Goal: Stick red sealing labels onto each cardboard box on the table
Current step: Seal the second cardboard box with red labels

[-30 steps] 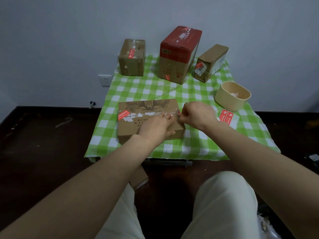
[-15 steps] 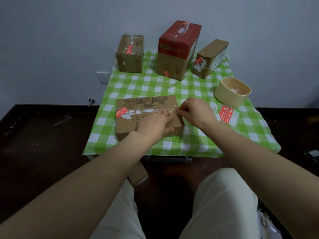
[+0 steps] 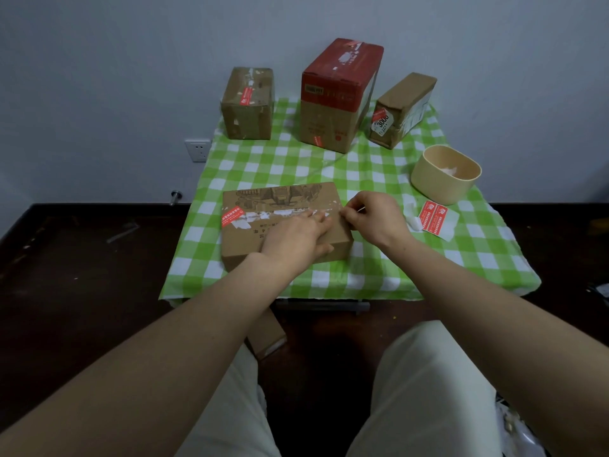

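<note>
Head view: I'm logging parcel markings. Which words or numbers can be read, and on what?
"300", last digit unclear: white tag on the right rear box.
Red sealing labels: print too small.
Red-topped box, flat box: print blurred.

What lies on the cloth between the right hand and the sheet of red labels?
A crumpled white paper scrap, on the checked cloth between the right hand and the label sheet; the head view shows it.

Matt brown cardboard box (image 3: 244,247), rough torn tape residue; woven cloth tablecloth (image 3: 283,159); smooth plastic tub (image 3: 441,188).
</note>
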A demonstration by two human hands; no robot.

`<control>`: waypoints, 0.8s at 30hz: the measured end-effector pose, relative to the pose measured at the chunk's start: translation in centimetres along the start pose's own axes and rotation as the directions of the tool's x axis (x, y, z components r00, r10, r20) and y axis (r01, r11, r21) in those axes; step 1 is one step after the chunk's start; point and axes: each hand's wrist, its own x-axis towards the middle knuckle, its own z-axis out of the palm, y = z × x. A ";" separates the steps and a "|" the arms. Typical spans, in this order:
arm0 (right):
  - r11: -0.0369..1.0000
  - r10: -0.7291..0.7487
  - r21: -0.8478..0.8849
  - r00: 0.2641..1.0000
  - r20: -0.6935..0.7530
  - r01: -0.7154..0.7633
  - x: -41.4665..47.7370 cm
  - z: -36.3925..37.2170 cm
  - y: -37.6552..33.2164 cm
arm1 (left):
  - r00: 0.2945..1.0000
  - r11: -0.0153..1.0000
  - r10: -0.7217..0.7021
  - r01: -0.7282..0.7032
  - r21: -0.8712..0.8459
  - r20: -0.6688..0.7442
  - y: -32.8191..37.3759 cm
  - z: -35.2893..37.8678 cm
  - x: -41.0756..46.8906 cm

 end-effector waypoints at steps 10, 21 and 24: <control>0.850 0.237 0.469 0.970 0.062 -0.238 -0.2 0.0 0.3 | 1.000 1.000 -0.007 0.007 0.016 0.007 0.1 0.1 0.1; 0.552 0.388 0.734 0.901 0.193 -0.395 -0.7 -0.4 0.3 | 1.000 0.999 0.003 -0.003 0.038 -0.009 0.2 0.1 0.0; 0.620 0.356 0.688 0.916 0.183 -0.378 -0.6 -0.5 -0.2 | 1.000 0.999 0.004 -0.004 0.033 -0.010 0.1 0.1 0.0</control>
